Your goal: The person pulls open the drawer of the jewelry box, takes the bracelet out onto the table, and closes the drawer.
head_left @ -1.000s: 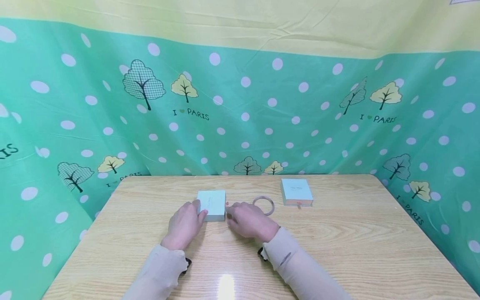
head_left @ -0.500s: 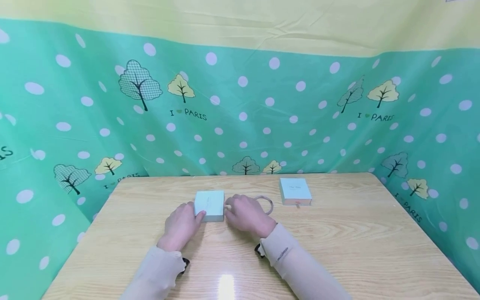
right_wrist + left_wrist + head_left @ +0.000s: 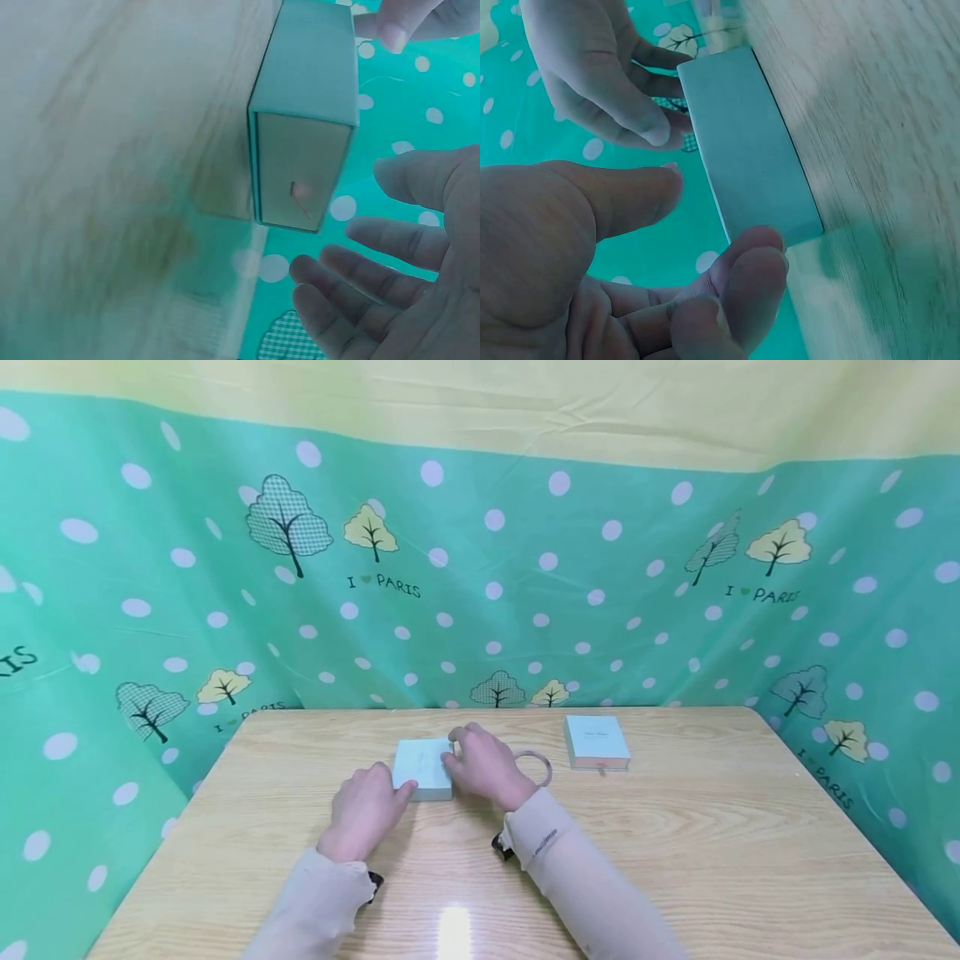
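Observation:
A pale blue drawer-style gift box [image 3: 420, 764] lies on the table in the head view. In the right wrist view its drawer end [image 3: 296, 172] sits level with the sleeve, and a small pink ribbon tab sticks out of it. My left hand [image 3: 367, 810] rests at the box's left side, fingertips against that end; the left wrist view shows its thumb [image 3: 641, 199] clear of the top. My right hand [image 3: 483, 767] is at the box's right edge, its loosely bent fingers spread and holding nothing. Just behind the right hand lies a pinkish bangle [image 3: 550, 768], partly hidden by it.
A second pale blue gift box [image 3: 597, 740], with a pinkish drawer front and ribbon tab, stands farther right on the wooden table [image 3: 712, 860]. Beyond the table's back edge hangs a green dotted curtain [image 3: 495, 552].
My right hand has moved from beside the box's ribbon end up and back to its far right corner, fingers now apart. The left hand stays at the box's left side.

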### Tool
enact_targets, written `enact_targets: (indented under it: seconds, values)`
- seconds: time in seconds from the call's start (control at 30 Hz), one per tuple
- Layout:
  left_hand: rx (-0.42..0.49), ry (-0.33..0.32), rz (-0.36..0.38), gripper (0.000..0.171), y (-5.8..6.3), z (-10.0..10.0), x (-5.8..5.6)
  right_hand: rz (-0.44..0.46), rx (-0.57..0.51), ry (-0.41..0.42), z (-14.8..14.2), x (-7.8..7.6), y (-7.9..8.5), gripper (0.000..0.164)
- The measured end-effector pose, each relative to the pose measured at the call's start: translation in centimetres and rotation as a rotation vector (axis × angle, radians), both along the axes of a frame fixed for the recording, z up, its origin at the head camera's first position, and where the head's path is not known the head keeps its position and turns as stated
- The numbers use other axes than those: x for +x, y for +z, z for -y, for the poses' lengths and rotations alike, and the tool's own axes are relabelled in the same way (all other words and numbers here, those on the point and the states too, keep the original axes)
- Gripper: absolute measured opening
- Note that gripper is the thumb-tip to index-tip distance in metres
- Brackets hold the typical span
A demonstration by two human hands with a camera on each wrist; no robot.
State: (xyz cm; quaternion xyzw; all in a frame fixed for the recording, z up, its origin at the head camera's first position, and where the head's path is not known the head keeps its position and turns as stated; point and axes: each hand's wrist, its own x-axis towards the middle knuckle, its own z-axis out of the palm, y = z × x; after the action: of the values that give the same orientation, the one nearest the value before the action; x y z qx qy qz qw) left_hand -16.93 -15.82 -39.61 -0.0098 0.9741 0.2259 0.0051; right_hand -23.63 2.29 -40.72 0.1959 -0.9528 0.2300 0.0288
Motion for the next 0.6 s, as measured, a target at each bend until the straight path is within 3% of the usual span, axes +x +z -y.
enact_targets:
  seconds: [0.3,0.6]
  values:
    - [0.013,0.002,-0.014,0.042,-0.7,-0.3,-0.2,0.031,-0.046,0.02,0.2,-0.7,-0.8,0.044]
    - [0.046,-0.002,-0.046,0.034,-1.3,-0.3,-0.4,0.047,-0.021,0.067,0.3,-0.5,-1.0,0.043]
